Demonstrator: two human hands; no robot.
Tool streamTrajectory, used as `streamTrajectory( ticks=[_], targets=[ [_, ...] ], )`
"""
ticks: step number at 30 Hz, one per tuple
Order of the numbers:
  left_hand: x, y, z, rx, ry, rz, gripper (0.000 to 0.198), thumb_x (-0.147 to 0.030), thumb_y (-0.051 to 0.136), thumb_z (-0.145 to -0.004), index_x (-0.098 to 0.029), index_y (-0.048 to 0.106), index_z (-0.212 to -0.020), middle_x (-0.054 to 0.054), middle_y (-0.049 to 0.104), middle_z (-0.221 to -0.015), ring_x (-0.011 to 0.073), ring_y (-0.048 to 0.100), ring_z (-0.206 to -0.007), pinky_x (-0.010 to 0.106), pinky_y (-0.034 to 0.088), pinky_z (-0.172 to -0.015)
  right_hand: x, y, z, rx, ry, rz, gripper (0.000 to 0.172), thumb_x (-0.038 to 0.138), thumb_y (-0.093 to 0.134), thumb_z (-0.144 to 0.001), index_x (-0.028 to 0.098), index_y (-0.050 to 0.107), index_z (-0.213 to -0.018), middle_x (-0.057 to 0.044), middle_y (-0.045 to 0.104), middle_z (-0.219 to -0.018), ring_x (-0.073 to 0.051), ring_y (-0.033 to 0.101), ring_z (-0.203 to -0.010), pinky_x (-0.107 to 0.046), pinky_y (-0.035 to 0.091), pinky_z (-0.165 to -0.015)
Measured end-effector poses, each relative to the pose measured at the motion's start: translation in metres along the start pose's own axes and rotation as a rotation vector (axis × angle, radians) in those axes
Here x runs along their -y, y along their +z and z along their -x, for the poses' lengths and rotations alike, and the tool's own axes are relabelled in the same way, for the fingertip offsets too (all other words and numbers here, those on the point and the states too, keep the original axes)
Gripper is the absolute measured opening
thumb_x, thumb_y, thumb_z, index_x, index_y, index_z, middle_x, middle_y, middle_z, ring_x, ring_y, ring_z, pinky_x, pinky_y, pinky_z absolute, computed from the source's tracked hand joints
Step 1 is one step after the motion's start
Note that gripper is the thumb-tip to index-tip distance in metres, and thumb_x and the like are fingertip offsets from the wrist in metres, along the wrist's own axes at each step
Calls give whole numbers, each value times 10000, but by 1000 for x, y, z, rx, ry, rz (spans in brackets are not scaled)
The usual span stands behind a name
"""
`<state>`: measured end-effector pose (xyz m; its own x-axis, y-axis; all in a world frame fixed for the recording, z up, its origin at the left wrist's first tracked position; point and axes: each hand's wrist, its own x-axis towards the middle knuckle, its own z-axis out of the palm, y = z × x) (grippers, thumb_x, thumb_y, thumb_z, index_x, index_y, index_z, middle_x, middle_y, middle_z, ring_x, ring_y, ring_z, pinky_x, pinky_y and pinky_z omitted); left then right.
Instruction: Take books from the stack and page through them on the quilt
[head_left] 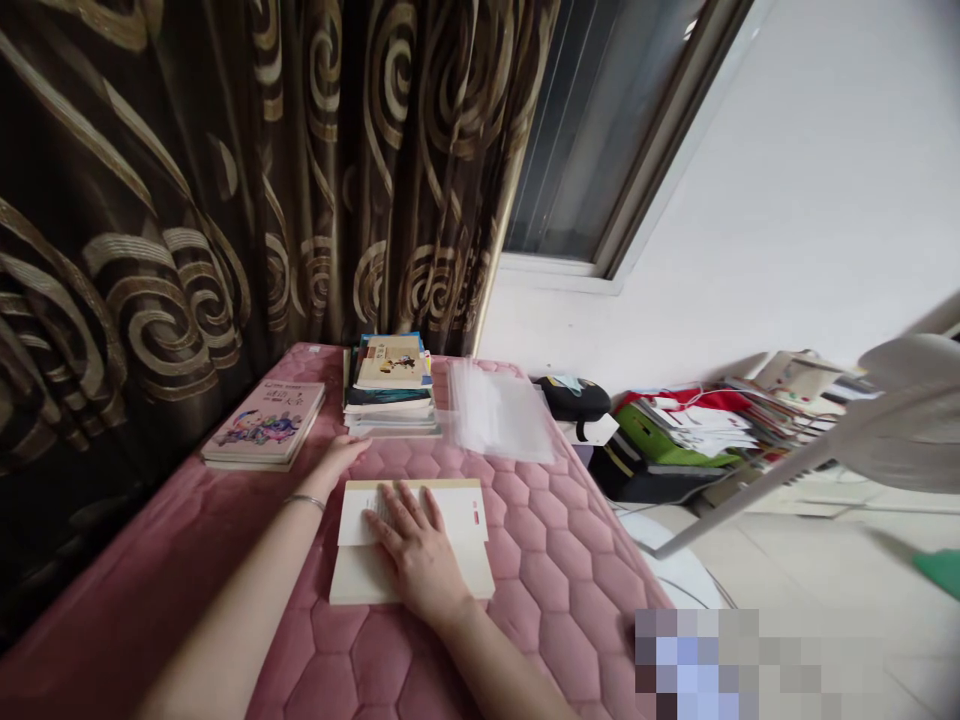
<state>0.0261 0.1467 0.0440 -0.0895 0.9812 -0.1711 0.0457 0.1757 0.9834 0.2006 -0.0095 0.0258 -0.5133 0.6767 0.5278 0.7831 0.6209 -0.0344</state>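
The pale book (pixel 459 525) lay on the pink mattress (pixel 570 610) under our right hand (pixel 416 545), spread flat. Past the book's far-left corner, we couldn't tell whether our left hand (pixel 346 460) gripped anything; farther beyond lay stacked volumes (pixel 391 368).

The head camera looks forward and down over a mattress (pixel 551 560).

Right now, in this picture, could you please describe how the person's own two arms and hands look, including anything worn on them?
Both forearms show without sleeves. The left hand wears no glove; a thin, silvery bracelet circles its wrist. The right hand is also gloveless, with no bracelet or ring visible.
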Motion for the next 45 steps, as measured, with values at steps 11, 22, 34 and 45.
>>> streamTrajectory(
  ticks=[11, 22, 34, 45],
  targets=[
    [4, -6, 49, 180, 47, 185, 384, -498, 726, -638, -191, 520, -740, 42, 719, -733, 231, 702, -702, 333, 515, -681, -2, -2, 3, 23, 4, -6, 476, 208, 448, -955, 323, 409, -1415, -50, 291, -1538, -282, 230, -1424, -545, 225, -1117],
    [18, -6, 87, 199, 25, 368, 708, -306, 731, -626, -158, 484, -1273, 99, 730, -979, 232, 690, -850, 316, 508, -748, 0, 3, 5, 48, 44, 8, 467, 221, 446, -961, 354, 412, -1407, -47, 335, -1520, -275, 273, -1408, -535, 219, -1112],
    [26, -4, 86, 215, 118, 339, 843, -251, 715, -634, -183, 377, -1404, 55, 696, -985, 162, 643, -778, 283, 488, -754, -1, 5, 5, 83, 83, -5, 518, 230, 448, -961, 362, 328, -1447, -38, 292, -1537, -272, 247, -1419, -536, 208, -1127],
    [24, -4, 90, 222, 112, 312, 766, -247, 691, -652, -176, 408, -1360, 92, 705, -1046, 228, 659, -934, 303, 500, -781, 0, 2, -1, 141, 101, -63, 547, 184, 464, -936, 349, 344, -1443, -42, 280, -1541, -273, 216, -1430, -542, 211, -1132]
  ],
)
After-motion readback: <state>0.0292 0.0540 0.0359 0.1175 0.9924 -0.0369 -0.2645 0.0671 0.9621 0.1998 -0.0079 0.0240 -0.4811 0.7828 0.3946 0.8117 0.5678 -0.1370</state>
